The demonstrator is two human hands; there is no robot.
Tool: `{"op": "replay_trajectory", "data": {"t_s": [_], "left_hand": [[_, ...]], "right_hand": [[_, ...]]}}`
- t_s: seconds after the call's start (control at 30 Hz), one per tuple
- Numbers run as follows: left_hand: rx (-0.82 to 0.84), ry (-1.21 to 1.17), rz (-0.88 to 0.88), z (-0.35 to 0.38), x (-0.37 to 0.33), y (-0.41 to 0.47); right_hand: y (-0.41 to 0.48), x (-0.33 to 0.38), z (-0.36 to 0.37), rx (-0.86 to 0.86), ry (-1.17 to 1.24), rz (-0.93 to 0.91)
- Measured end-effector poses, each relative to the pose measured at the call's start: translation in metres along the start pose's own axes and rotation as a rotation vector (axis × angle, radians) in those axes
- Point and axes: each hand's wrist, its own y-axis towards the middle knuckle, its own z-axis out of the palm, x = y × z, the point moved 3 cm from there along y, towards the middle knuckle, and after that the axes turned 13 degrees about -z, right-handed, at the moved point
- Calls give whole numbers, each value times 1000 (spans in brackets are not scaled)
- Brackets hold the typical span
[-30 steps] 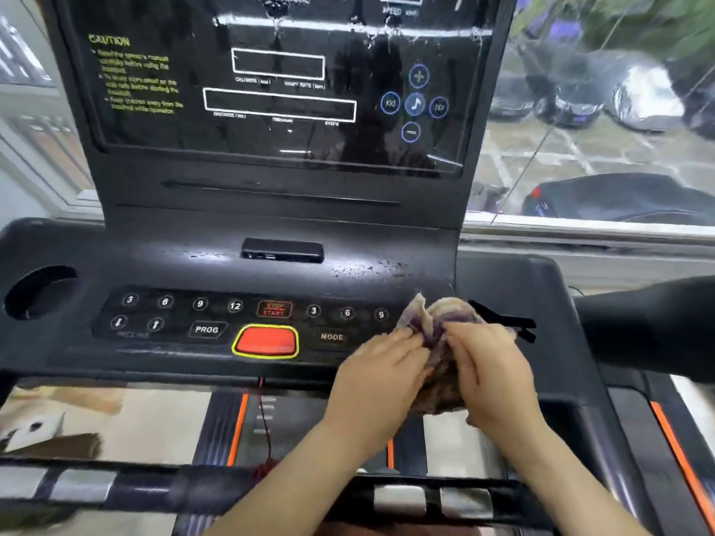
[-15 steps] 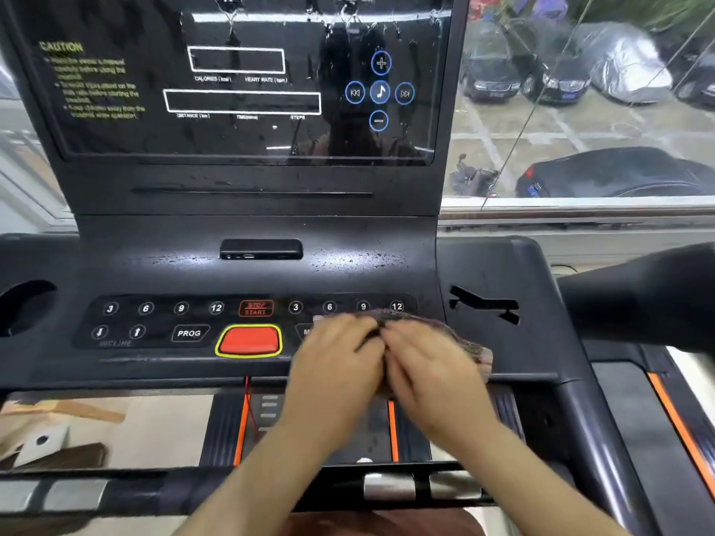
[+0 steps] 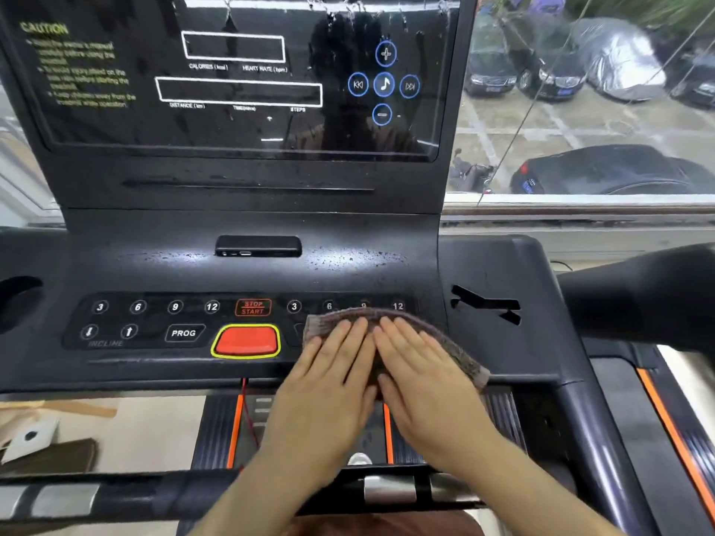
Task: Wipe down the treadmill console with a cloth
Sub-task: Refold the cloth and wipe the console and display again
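Console [image 3: 162, 265]: screen and the deck at 12 o'clock of the keypad carry droplets, so most surface appears unwiped. Cloth [image 3: 323, 327]: a second ago bunched and being folded between both hands above the keypad's right end; now laid flat on the keypad at 3 o'clock of the red button [image 3: 246, 340], covering the lower right keys. Judgement: folding is done and the wiping stroke can begin. Left hand [image 3: 329, 384] and right hand [image 3: 421, 381]: side by side, fingers straight and spread, palms pressing the cloth down, gripping nothing.
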Motion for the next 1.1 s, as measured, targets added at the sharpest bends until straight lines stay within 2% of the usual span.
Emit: {"op": "replay_trajectory", "data": {"t_s": [0.1,0.2,0.4,0.47,0.57,0.73,0.93,1.1], "left_hand": [[-73,38,-53,-2,12,26],[-64,65,-133,-7,27,50],[-48,51,-109,-4,27,0],[-119,76,-155,-8,39,19],[-121,95,-251,-15,64,43],[-69,45,-207,-9,66,-14],[-105,69,-320,-21,115,22],[-54,16,-293,-14,116,-30]], "right_hand": [[34,-12,1,-18,-17,-2],[72,-19,7,3,-39,3],[33,12,14,43,-4,-98],[59,6,17,47,-12,-97],[109,5,21,40,-48,-113],[67,42,25,102,-31,-203],[141,51,34,69,-88,-170],[106,82,35,119,-65,-238]]}}
